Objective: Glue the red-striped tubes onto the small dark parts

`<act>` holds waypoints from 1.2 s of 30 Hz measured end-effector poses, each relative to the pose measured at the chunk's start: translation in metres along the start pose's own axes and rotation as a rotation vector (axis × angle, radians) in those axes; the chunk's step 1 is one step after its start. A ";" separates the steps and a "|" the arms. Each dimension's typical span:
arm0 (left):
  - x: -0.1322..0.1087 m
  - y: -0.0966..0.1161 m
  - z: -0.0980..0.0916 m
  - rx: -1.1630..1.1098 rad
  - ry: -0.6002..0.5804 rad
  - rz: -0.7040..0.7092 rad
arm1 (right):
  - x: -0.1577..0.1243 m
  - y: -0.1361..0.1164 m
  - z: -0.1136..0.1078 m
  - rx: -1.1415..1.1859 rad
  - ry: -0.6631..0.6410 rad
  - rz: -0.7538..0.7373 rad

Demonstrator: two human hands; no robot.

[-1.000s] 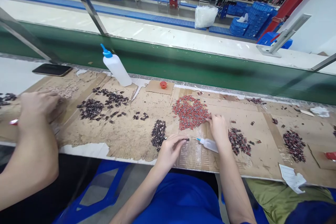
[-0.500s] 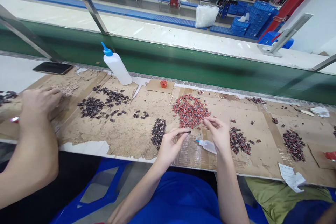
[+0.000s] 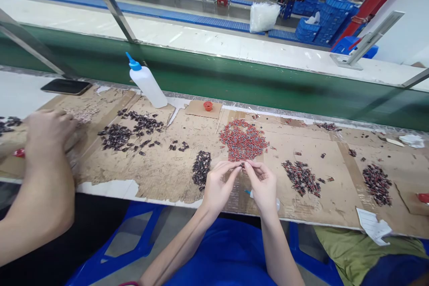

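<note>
My left hand (image 3: 217, 184) pinches a small black part (image 3: 242, 166) between thumb and forefinger. My right hand (image 3: 264, 185) meets it there, its thumb and forefinger closed at the same spot. Whatever the right fingertips grip is too small and covered to name. Just beyond both hands lies a heap of small red-and-silver parts (image 3: 243, 139). Beside my left hand is a pile of small black parts (image 3: 201, 167). A small squeeze bottle (image 3: 278, 204) with a blue tip lies mostly hidden behind my right hand. Right of it is a pile of red-and-black pieces (image 3: 301, 178).
A large white bottle (image 3: 149, 86) with a blue nozzle stands at the back, near a red cap (image 3: 208, 106) on cardboard. More black parts (image 3: 115, 136) lie to the left. A co-worker's arm (image 3: 47, 165) reaches over the far left. A phone (image 3: 66, 86) lies behind it.
My right hand has moved left and nearer from the red heap's edge to meet my left fingertips. My left hand stays almost where it was, still pinching the black part.
</note>
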State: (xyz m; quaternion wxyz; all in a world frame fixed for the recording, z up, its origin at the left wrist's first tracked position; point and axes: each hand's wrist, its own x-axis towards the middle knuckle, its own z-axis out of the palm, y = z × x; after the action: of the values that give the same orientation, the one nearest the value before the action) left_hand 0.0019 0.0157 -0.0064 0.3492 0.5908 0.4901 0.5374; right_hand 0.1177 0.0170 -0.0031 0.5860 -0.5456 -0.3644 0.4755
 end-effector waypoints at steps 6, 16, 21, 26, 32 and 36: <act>0.003 -0.003 0.003 -0.021 0.039 -0.043 | 0.010 0.008 0.002 -0.006 -0.024 -0.040; 0.006 -0.005 0.004 -0.106 0.066 -0.161 | 0.016 0.001 0.002 -0.016 -0.117 -0.110; 0.009 -0.009 0.004 -0.094 0.044 -0.204 | 0.019 0.004 0.001 -0.039 -0.154 -0.098; 0.017 -0.019 0.008 -0.117 0.030 -0.231 | 0.025 0.010 -0.001 -0.103 -0.180 -0.084; 0.026 -0.025 0.016 -0.243 0.007 -0.257 | 0.036 0.011 -0.002 -0.145 -0.208 -0.114; 0.034 -0.028 0.019 -0.291 -0.065 -0.255 | 0.048 0.007 -0.003 -0.148 -0.231 -0.123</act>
State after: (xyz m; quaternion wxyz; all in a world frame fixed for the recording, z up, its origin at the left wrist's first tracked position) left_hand 0.0131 0.0581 -0.0259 0.5117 0.4845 0.4666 0.5345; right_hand 0.1331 0.0618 -0.0145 0.5262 -0.5057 -0.4963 0.4702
